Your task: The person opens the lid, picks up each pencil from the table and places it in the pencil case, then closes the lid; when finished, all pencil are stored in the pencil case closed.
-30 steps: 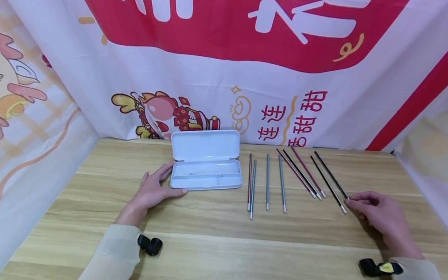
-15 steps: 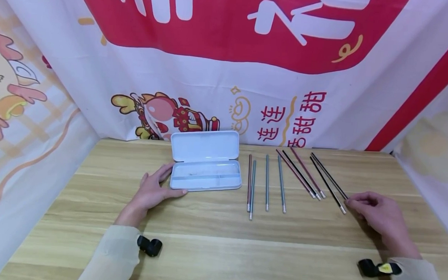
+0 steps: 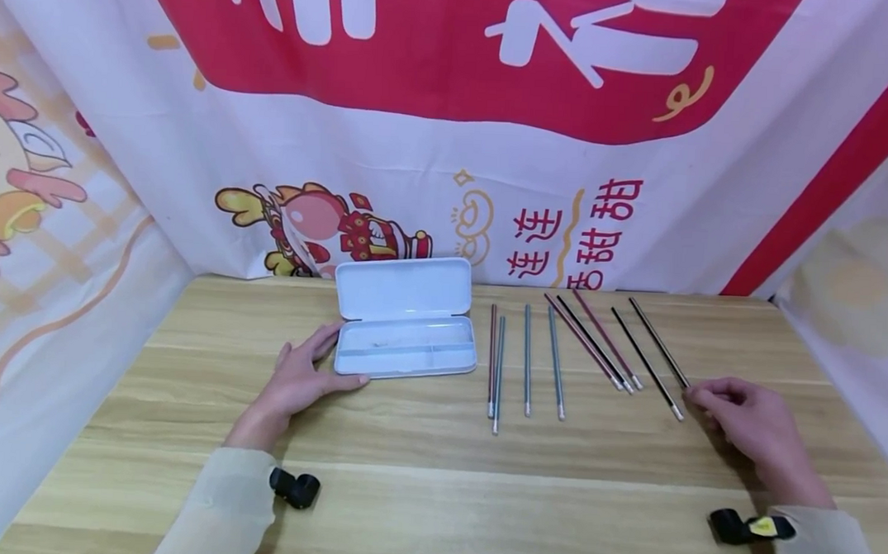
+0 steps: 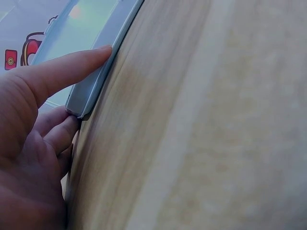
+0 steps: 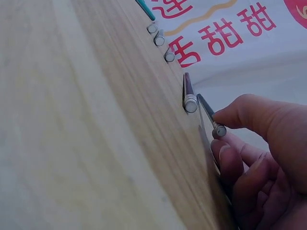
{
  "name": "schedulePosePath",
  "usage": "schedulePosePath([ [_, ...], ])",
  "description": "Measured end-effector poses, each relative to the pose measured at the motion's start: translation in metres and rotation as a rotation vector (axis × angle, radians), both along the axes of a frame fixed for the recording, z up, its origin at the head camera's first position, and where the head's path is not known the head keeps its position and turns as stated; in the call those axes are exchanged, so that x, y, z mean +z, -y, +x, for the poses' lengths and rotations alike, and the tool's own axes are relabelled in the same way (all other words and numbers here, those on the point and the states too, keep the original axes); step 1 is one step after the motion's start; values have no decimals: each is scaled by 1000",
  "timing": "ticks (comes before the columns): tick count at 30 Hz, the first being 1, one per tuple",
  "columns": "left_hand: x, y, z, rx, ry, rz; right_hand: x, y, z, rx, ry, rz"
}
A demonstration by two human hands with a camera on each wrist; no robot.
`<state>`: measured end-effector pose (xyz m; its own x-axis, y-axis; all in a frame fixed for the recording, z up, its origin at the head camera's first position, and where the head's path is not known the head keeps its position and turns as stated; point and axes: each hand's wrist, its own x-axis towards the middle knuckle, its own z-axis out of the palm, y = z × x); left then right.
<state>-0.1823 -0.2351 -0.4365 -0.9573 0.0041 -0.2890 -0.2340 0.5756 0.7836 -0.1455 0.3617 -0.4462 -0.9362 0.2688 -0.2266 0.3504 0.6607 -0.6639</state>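
In the head view my left hand (image 3: 301, 382) grips the left end of an open, pale blue pencil case (image 3: 403, 366). The left wrist view shows its thumb along the front edge of the case (image 4: 91, 88), with the other fingers round the end corner. At the right, my right hand (image 3: 746, 422) pinches a dark pencil (image 3: 659, 340) near its eraser end, between thumb and fingers. In the right wrist view the pinched pencil (image 5: 218, 129) has its capped end towards the camera. Just left of it lies a black pencil (image 3: 647, 364) with a white eraser.
Between case and right hand, several pencils lie in a loose row: blue-grey pencils (image 3: 528, 359), dark red pencils (image 3: 605, 338) and a black pencil (image 3: 593, 343). The case lid (image 3: 404, 289) stands raised near the printed cloth (image 3: 390, 142) behind the wooden table (image 3: 435, 491).
The far tip of the pencil in my right hand swung left towards the neighbouring black pencil, then back right, away from it. My left hand stays on the case.
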Motion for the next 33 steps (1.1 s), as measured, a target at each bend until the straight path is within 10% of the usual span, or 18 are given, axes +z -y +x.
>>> schedulePosePath([
  [33, 0, 0, 1, -7, -3, 1, 32, 2, 1, 32, -161, -463],
])
